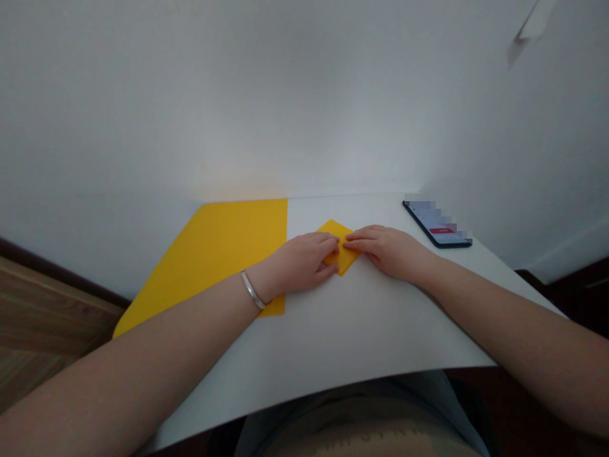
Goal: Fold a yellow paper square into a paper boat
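Observation:
A small piece of yellow folded paper [348, 254] lies on the white table, turned like a diamond with one corner toward me. My left hand [307, 259], with a silver bangle at the wrist, grips its left side, fingers curled on top and thumb near the front corner. From the other side my right hand [386, 249] holds the right corner, its fingers pressed together on the paper. The fingertips of both hands almost meet over the middle and cover part of the folds.
A large yellow sheet [228, 244] covers the left part of the white table [371, 330], under my left forearm. At the back right lies a phone [442, 230] with its screen lit. A pale wall [304, 95] rises behind the table, and wooden panelling [42, 317] stands at left.

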Motion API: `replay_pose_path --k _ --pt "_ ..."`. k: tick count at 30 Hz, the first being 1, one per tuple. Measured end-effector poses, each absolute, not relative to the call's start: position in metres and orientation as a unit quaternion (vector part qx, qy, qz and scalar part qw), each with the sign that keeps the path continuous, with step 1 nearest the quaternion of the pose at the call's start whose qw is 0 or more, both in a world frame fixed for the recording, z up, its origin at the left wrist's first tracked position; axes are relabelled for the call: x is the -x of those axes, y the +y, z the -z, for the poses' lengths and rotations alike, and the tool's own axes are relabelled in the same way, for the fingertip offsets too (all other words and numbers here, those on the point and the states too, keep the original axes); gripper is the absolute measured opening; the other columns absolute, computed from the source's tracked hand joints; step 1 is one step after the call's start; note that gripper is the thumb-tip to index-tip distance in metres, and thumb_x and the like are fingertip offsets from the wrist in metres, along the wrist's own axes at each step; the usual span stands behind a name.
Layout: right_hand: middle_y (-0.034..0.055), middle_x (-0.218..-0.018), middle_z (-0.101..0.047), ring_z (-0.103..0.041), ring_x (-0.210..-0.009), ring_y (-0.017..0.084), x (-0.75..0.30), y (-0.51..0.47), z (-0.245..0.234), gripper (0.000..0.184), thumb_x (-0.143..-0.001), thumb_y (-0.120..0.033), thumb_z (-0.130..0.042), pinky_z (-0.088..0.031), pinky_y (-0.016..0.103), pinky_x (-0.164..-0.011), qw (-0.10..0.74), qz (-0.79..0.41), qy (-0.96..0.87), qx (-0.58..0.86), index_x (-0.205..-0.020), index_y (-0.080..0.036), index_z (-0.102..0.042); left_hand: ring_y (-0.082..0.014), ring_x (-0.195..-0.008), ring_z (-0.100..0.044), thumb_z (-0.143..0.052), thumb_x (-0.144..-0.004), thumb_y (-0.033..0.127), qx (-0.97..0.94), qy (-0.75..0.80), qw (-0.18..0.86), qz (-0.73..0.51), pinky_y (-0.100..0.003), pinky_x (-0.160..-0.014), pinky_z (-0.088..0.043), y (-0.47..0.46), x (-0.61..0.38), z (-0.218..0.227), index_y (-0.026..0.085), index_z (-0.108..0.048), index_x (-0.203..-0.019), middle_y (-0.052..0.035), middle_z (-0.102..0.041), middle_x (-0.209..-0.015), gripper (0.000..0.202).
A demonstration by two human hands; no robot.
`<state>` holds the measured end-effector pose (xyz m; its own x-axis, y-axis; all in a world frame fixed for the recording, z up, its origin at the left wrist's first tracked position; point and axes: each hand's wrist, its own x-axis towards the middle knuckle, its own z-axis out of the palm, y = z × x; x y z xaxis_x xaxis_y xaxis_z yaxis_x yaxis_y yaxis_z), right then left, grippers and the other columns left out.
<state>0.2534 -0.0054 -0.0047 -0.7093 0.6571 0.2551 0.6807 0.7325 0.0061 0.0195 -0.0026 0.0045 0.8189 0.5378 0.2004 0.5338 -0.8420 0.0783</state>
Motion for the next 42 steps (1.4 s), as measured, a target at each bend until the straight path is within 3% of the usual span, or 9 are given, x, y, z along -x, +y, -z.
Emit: replay_pose_path --k 5,12,21,29,36,42 --pt "0.0082 -0.121 -0.066 -0.059 -0.109 0.021 -0.252 -0.010 0.001 0.035 -0.090 -0.022 -0.048 -0.045 0.037 -0.098 0.133 0.012 -0.929 0.344 -0.122 -0.017 -0.063 -0.0230 -0.122 -0.052 -0.053 -0.088 0.038 -0.961 0.257 0.007 -0.100 -0.036 -0.107 -0.039 0.001 -0.017 -0.002 0.014 -0.051 -0.128 -0.0109 -0.055 -0.133 0.047" --pt "0.0076 -0.117 -0.067 -0.061 -0.105 0.021 -0.252 -0.013 -0.002 0.037 -0.090 -0.034 -0.052 -0.047 0.037 -0.094 0.130 -0.013 -0.935 0.331 -0.122 -0.019 -0.062 -0.0207 -0.112 -0.060 -0.044 -0.095 0.042 -0.963 0.255 -0.022 -0.079 -0.033 -0.097 -0.047 0.007 -0.017 -0.002 0.016 -0.057 -0.121 -0.0099 -0.062 -0.124 0.039" --pt "0.0069 -0.109 -0.071 -0.065 -0.098 0.020 -0.249 -0.014 0.000 0.029 -0.092 -0.029 -0.048 -0.049 0.033 -0.088 0.142 0.026 -0.933 0.330 -0.109 -0.019 -0.069 -0.0183 -0.095 -0.067 -0.038 -0.098 0.030 -0.963 0.242 -0.098 -0.074 -0.029 -0.080 -0.053 0.002 -0.018 -0.004 0.017 -0.062 -0.112 -0.0077 -0.070 -0.106 0.030" --pt "0.0059 -0.098 -0.073 -0.066 -0.086 0.018 -0.243 -0.020 -0.003 0.025 -0.091 -0.028 -0.047 -0.049 0.030 -0.074 0.136 0.069 -0.925 0.347 -0.093 -0.020 -0.071 -0.0162 -0.095 -0.066 -0.043 -0.096 0.031 -0.968 0.212 -0.082 -0.106 -0.027 -0.083 -0.052 -0.002 -0.019 -0.004 0.019 -0.065 -0.099 -0.0066 -0.071 -0.100 0.026" --pt "0.0048 -0.095 -0.072 -0.064 -0.087 0.020 -0.242 -0.021 -0.007 0.023 -0.088 -0.029 -0.050 -0.045 0.030 -0.071 0.103 0.059 -0.913 0.389 -0.097 -0.021 -0.069 -0.0178 -0.079 -0.069 -0.043 -0.096 0.032 -0.952 0.273 -0.069 -0.119 -0.027 -0.067 -0.051 -0.003 -0.020 -0.003 0.018 -0.067 -0.095 -0.0043 -0.073 -0.091 0.027" --pt "0.0036 -0.090 -0.071 -0.063 -0.084 0.019 -0.251 -0.018 -0.012 0.022 -0.088 -0.028 -0.052 -0.044 0.029 -0.070 0.074 0.046 -0.905 0.416 -0.097 -0.023 -0.072 -0.0169 -0.078 -0.067 -0.044 -0.094 0.033 -0.943 0.303 -0.025 -0.136 -0.026 -0.068 -0.050 -0.003 -0.020 -0.004 0.019 -0.067 -0.093 -0.0040 -0.072 -0.086 0.027"
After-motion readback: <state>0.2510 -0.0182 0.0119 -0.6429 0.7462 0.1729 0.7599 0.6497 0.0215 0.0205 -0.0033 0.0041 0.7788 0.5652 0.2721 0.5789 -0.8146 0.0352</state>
